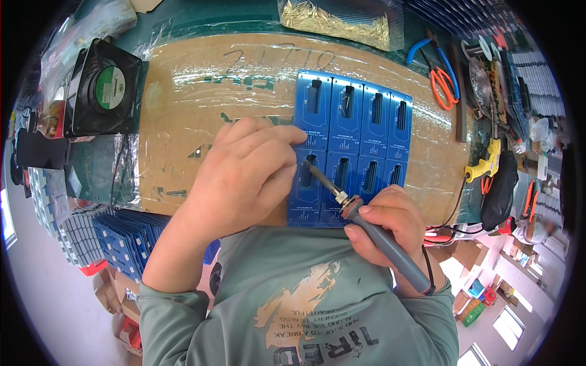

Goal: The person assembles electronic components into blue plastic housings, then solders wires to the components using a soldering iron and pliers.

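Note:
A blue circuit board panel (347, 147) with two rows of units, each with a slot-shaped opening, lies on the cardboard. My right hand (394, 229) is wrapped round a soldering iron (384, 244) with a grey handle. The iron's metal tip points up and left, at the opening of the lower-left unit. My left hand (247, 171) is closed at the panel's left edge, fingers bent and one fingertip on the upper-left unit. Whatever it may hold is hidden by the fingers.
A clear tray of thin gold-coloured pins (336, 21) stands at the back. A black fan (104, 88) is at the left. To the right are pliers (442, 85), a yellow-handled tool (485, 161) and a solder spool (479, 49). Stacked blue boards (125, 244) stand at lower left.

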### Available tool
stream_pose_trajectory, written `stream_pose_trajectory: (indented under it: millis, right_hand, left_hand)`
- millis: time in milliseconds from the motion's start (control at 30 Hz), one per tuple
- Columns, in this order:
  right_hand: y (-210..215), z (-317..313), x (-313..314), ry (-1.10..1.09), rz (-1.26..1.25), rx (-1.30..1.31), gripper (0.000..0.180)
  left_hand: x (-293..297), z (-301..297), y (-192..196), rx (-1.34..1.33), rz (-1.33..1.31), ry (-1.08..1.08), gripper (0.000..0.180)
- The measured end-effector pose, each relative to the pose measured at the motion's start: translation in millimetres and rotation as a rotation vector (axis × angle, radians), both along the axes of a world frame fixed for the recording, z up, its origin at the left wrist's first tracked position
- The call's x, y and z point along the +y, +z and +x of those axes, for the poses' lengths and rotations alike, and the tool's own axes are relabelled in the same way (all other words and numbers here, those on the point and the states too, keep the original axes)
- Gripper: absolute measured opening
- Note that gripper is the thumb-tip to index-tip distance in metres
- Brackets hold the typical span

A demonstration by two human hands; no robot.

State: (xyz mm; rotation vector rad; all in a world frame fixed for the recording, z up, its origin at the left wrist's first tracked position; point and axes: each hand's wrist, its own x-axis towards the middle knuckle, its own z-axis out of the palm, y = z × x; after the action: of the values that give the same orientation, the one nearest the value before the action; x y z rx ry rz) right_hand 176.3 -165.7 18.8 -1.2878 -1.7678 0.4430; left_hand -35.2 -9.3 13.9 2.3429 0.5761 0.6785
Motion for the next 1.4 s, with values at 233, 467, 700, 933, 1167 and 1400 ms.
stream_pose_trajectory:
  millis: [233, 467, 700, 933, 1167, 1400]
  right_hand:
    - [-1, 2, -1, -0.004, 0.021, 0.003, 0.040]
    - [-2, 1, 1, 0.022, 0.020, 0.020, 0.041]
    - [-3, 1, 1, 0.024, 0.030, 0.012, 0.042]
    - [1, 1, -9, 0.047, 0.046, -0.015, 0.043]
    - [4, -5, -7, 0.027, 0.036, 0.006, 0.049]
    - [-1, -6, -11, 0.009, 0.084, -0.039, 0.047]
  left_hand:
    - [5, -2, 2, 0.012, -0.041, -0.047, 0.015]
    - [4, -2, 3, 0.018, -0.017, -0.050, 0.015]
    - [3, -1, 2, 0.035, 0.015, -0.038, 0.015]
    - [7, -7, 9, 0.072, -0.051, -0.111, 0.014]
    - [3, -9, 10, 0.127, -0.063, -0.097, 0.013]
    - [0, -8, 9, 0.138, -0.034, -0.086, 0.012]
